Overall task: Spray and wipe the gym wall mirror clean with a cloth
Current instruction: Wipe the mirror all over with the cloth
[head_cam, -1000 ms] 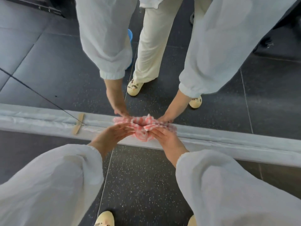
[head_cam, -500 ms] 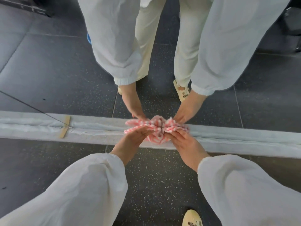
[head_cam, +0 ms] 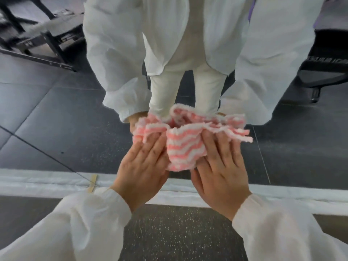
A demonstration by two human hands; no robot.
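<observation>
A pink-and-white striped cloth is bunched flat against the wall mirror, a little above the mirror's bottom edge. My left hand presses the cloth's left part with straight fingers. My right hand presses its right part the same way, fingers spread. Part of the cloth folds down between the two hands. The mirror shows the reflection of my white sleeves, legs and the cloth's far side. No spray bottle is in view.
A white strip runs along the mirror's base, with a small wooden stick lying across it. Dark speckled rubber floor lies below. The mirror reflects black gym equipment at upper left and upper right.
Both hands have slid the cloth up the mirror from the white base strip. The view has tilted upward, so the reflected gym equipment has come into sight.
</observation>
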